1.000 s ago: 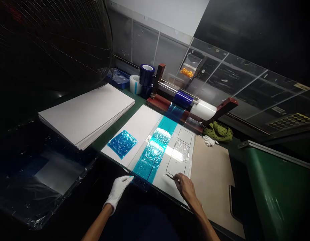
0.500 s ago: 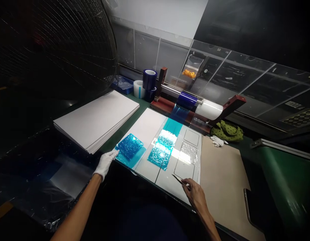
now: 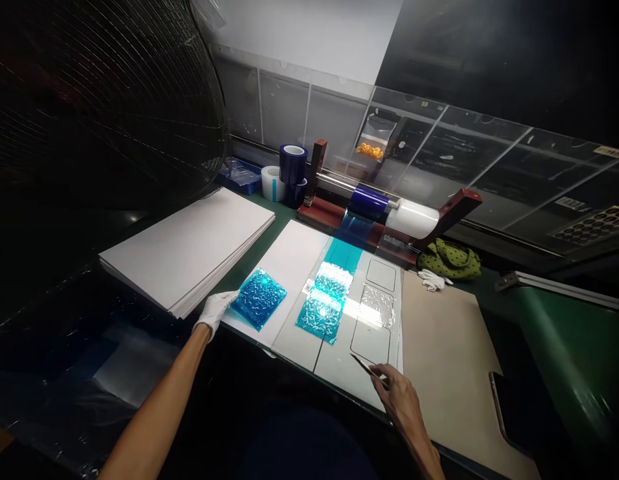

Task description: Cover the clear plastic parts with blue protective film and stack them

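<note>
My left hand (image 3: 217, 312), in a white glove with fingertips bare of nothing visible, pinches the left edge of a shiny blue film piece (image 3: 261, 298). That crinkled-looking square lies over a white sheet (image 3: 294, 257). In my bare right hand (image 3: 395, 387) are slim pointed tweezers (image 3: 362, 364), their tips low over the pale board (image 3: 334, 373). Between the hands, a strip of turquoise film (image 3: 322, 313) with bright glare lies on that board. To its right are a clear textured piece (image 3: 378, 305) and rounded outlines on the board.
A stand (image 3: 317, 215) behind the board carries blue and white film rolls. Left is a paper stack (image 3: 189, 247) beneath a large fan (image 3: 154, 100); tape rolls (image 3: 293, 163) stand behind. Brown cardboard (image 3: 439, 347), a phone (image 3: 519, 413) and a green spotted cloth (image 3: 449, 259) are right.
The blue film piece at my left hand has shifted and now lies flatter, with less turquoise showing below it. My right hand keeps the tweezers and has moved slightly. The whole view has shifted a little.
</note>
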Demonstrator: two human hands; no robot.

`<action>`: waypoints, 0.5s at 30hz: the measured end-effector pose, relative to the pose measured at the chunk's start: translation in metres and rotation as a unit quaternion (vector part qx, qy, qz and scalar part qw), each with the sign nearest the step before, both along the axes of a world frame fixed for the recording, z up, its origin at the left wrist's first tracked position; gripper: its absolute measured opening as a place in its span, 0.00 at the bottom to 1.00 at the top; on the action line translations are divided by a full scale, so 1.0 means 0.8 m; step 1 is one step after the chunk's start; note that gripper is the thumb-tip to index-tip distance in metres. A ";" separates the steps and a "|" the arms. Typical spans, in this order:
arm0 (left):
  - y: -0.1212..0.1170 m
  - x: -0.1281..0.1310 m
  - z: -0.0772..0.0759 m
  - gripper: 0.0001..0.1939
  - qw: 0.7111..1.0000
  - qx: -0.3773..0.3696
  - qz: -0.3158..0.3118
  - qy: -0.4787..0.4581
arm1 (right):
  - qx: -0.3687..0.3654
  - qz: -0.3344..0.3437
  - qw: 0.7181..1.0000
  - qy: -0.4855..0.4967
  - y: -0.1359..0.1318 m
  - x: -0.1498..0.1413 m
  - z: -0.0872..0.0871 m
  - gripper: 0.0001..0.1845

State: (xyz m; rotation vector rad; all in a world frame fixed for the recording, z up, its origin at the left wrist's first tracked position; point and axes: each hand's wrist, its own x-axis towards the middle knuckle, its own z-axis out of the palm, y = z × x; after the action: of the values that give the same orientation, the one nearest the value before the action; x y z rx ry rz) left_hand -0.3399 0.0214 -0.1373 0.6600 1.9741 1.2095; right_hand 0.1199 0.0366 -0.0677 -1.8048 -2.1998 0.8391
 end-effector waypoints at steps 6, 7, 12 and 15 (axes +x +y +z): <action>-0.006 0.005 0.034 0.34 0.973 -0.076 0.045 0.212 | 0.018 0.007 1.000 0.007 0.014 -0.002 0.001 0.16; -0.007 0.012 0.040 0.34 0.964 -0.084 0.051 0.249 | 0.020 0.008 1.000 0.008 0.019 -0.002 0.000 0.16; 0.011 0.095 0.051 0.23 0.936 -0.060 -0.076 0.338 | 0.038 0.042 0.998 -0.017 0.060 -0.023 -0.002 0.15; 0.038 0.164 0.043 0.20 0.909 -0.039 -0.203 0.361 | 0.049 0.082 0.993 -0.071 0.095 -0.052 0.000 0.14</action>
State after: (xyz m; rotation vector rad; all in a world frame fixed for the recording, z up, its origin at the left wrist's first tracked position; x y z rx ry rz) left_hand -0.2083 0.0518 -0.1032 1.5568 2.2679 0.6641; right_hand 0.0780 0.1123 -0.0680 -1.7072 -2.4593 0.6361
